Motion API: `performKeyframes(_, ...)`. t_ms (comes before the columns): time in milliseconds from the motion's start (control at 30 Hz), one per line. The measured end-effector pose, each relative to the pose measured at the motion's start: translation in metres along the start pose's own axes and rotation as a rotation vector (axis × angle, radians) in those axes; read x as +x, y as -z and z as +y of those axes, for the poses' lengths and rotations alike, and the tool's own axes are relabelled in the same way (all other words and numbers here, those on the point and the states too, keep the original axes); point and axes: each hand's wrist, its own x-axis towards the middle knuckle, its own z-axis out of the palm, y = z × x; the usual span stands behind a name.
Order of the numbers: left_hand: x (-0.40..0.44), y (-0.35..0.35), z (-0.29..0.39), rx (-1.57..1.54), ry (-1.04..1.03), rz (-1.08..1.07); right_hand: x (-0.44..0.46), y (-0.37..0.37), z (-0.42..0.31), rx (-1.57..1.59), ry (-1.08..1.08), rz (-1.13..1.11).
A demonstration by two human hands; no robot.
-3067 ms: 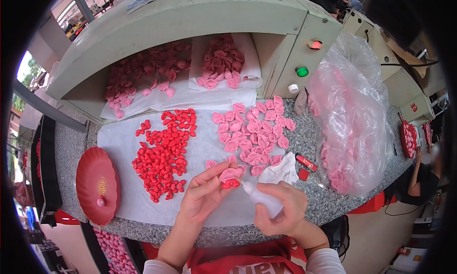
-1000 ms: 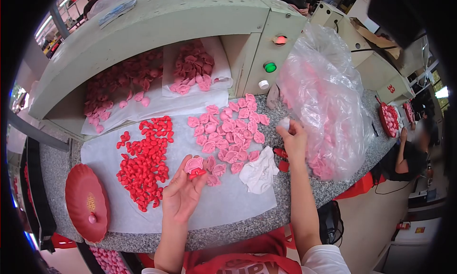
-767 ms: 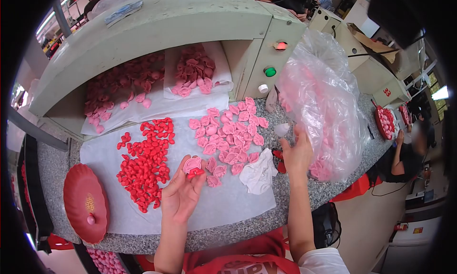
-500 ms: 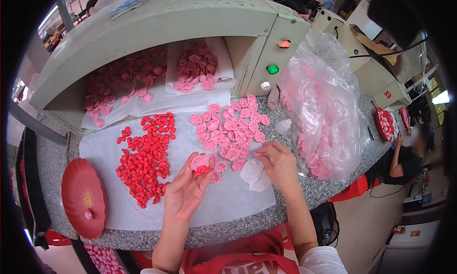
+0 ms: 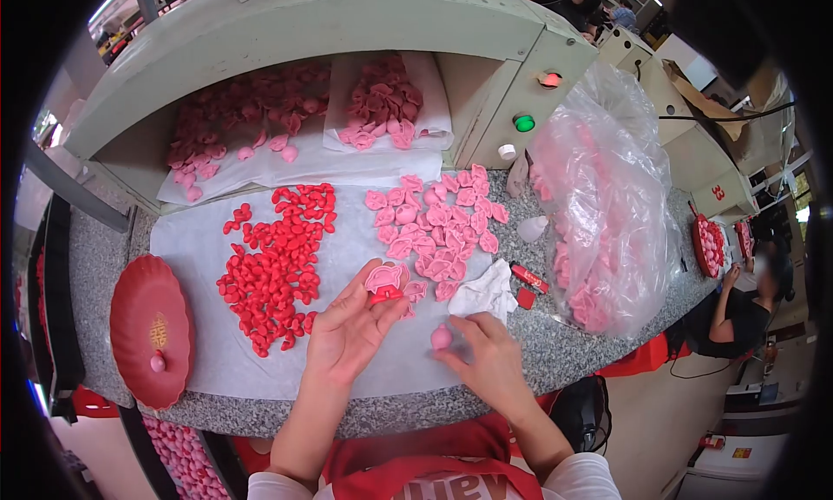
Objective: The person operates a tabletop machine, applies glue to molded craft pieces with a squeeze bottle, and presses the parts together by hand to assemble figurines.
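My left hand (image 5: 354,326) is raised above the white sheet, holding a pink shell-shaped piece (image 5: 383,279) together with a red bow-like piece (image 5: 387,295). At the sheet's right side, my right hand (image 5: 488,357) has thumb and index finger around a small pink ball (image 5: 442,337). Beyond my hands lies a cluster of pink shell-shaped pieces (image 5: 434,226). Many red bow-like pieces (image 5: 273,266) are spread to the left. A crumpled white cloth (image 5: 486,290) lies just above my right hand, beside a red tube (image 5: 529,278) and its red cap-like piece (image 5: 526,299).
A grey oven-like box (image 5: 286,31) stands at the back with pink pieces inside. On the left is a red scalloped dish (image 5: 152,283) with one pink ball. A clear plastic bag (image 5: 607,196) of pink pieces fills the right. Another person (image 5: 742,300) sits farther right.
My right hand has moved down and left, away from the cloth, and now has a pink ball at its fingertips. The red tube has come into view. My view has shifted slightly.
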Motion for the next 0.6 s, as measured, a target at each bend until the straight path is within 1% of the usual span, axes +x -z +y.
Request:
performKeyframes(67, 0.0, -0.002, -0.003, 0.01, 0.015, 0.001, -0.008, -0.014, -0.002, -0.001, 0.025, 0.086)
performKeyframes(167, -0.002, -0.002, -0.006, 0.055, 0.007, -0.032, -0.008, -0.017, 0.006, 0.13, 0.009, 0.052)
performKeyframes(267, -0.008, -0.011, -0.008, 0.151, -0.068, -0.061, 0.001, -0.001, 0.006, 0.326, -0.237, -0.062)
performKeyframes(300, -0.011, -0.014, -0.011, 0.187, -0.101, -0.064, 0.0, 0.001, 0.006, 0.526, -0.265, -0.021)
performKeyframes(367, -0.02, -0.018, -0.021, 0.346, -0.232, -0.053, 0.002, 0.006, 0.004, 0.931, -0.311, 0.053)
performKeyframes(467, -0.028, -0.011, -0.046, 0.495, -0.396, -0.071, 0.004, 0.023, -0.028, 0.916, -0.063, 0.225)
performKeyframes(533, -0.03, -0.008, -0.058, 0.608, -0.49, -0.104, 0.007, 0.024, -0.043, 0.779, 0.01, 0.266)
performKeyframes(567, -0.03, -0.009, -0.061, 0.631, -0.505, -0.078, 0.009, 0.024, -0.047, 0.709, 0.05, 0.287)
performKeyframes(600, -0.031, -0.008, -0.062, 0.629, -0.513, -0.086, 0.01, 0.022, -0.048, 0.713, 0.045, 0.291)
